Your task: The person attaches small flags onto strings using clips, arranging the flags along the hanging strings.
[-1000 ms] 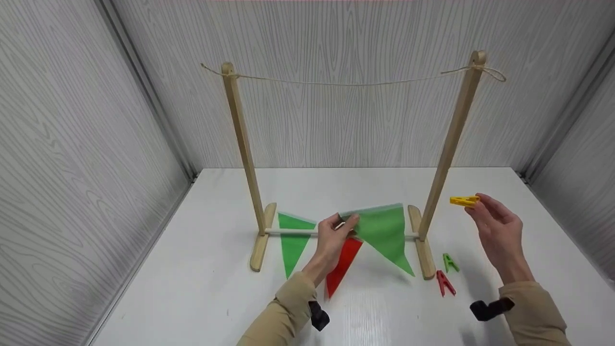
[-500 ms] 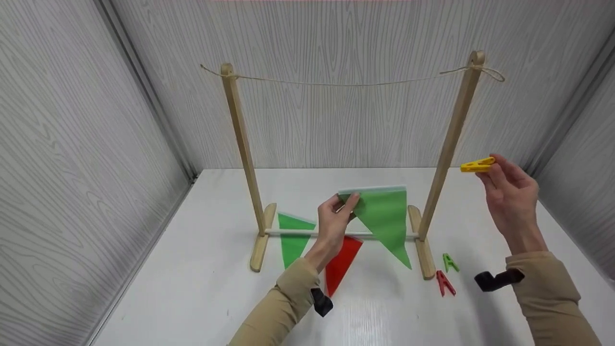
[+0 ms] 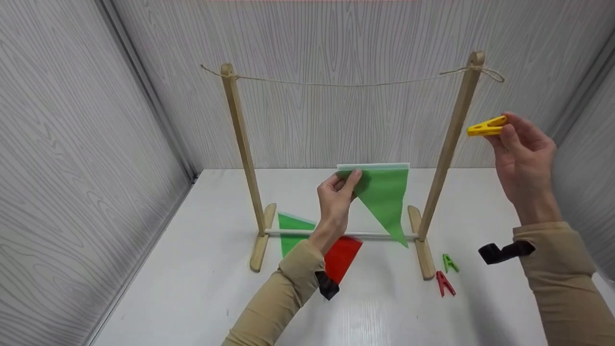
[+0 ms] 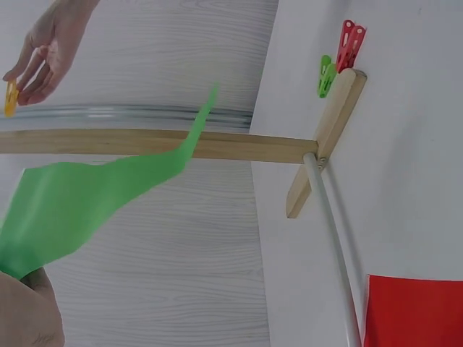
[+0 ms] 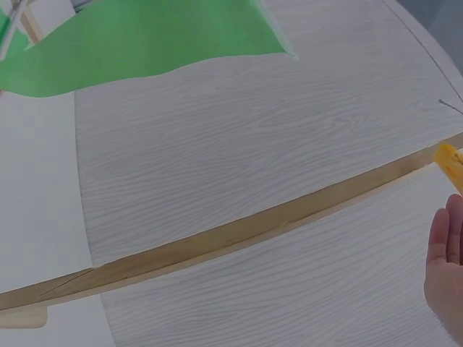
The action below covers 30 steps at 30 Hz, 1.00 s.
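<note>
In the head view my left hand (image 3: 336,199) pinches a green triangular pennant (image 3: 384,192) by the left end of its white top edge. The pennant hangs point down, below the string (image 3: 346,85) and in front of the wooden stand. My right hand (image 3: 526,156) holds a yellow clothespin (image 3: 487,127) between thumb and fingers, to the right of the right post (image 3: 451,144). The clothespin's jaw end points left toward the post. In the left wrist view the green pennant (image 4: 79,210) spreads out from the left hand, its tip bent upward.
On the white table lie another green pennant (image 3: 294,235) and a red pennant (image 3: 343,254), near the stand's white crossbar (image 3: 375,235). A green clothespin (image 3: 450,263) and a red clothespin (image 3: 445,283) lie beside the right foot (image 3: 425,259). The left post (image 3: 242,144) carries the string's other end.
Both hands have risen. The left hand has lifted the green pennant off toward the string, its top edge now level. The right hand has moved up and slightly right with the yellow clothespin.
</note>
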Each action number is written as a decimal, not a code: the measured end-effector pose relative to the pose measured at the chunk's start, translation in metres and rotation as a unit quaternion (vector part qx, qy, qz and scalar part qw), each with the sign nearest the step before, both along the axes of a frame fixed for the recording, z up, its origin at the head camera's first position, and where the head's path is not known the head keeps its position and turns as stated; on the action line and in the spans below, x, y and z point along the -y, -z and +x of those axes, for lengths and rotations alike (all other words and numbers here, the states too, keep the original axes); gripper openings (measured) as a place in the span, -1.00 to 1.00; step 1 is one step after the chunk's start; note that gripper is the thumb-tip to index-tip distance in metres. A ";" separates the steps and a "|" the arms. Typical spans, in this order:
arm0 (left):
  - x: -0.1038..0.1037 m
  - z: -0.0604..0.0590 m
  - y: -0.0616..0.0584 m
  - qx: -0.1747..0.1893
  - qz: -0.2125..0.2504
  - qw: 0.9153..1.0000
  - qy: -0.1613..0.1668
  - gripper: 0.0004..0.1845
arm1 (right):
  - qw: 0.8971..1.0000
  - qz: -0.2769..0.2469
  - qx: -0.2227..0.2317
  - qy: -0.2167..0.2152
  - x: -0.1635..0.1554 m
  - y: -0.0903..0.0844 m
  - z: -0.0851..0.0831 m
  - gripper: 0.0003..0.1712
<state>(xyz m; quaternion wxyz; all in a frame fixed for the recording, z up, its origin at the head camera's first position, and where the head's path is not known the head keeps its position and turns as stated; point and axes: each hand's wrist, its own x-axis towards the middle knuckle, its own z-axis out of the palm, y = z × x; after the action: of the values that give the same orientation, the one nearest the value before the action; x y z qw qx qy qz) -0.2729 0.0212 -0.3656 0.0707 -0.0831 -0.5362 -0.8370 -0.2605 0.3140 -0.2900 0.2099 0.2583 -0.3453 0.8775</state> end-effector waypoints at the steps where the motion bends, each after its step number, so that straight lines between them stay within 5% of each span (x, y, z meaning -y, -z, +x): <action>1: 0.000 -0.001 -0.003 -0.001 0.008 1.000 -0.002 -0.73 | 1.000 0.002 -0.008 -0.005 0.000 -0.004 0.000 -0.69; 6: -0.002 -0.004 -0.014 -0.014 0.030 0.999 -0.012 -0.74 | 0.999 0.001 -0.033 -0.007 -0.001 -0.026 0.000 -0.69; 14: -0.005 -0.009 -0.033 -0.024 0.038 0.999 -0.015 -0.70 | 0.996 0.037 -0.040 0.068 0.000 -0.055 0.000 -0.69; 30: -0.025 -0.021 -0.076 -0.051 0.055 0.997 -0.011 -0.67 | 0.986 0.118 -0.094 0.075 0.028 -0.102 -0.020 -0.74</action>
<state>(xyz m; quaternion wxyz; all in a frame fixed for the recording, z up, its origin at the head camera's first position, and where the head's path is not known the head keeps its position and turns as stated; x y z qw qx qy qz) -0.2938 0.0463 -0.2897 0.1114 -0.1155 -0.4859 -0.8591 -0.2807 0.2864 -0.1876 0.2748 0.3355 -0.4436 0.7843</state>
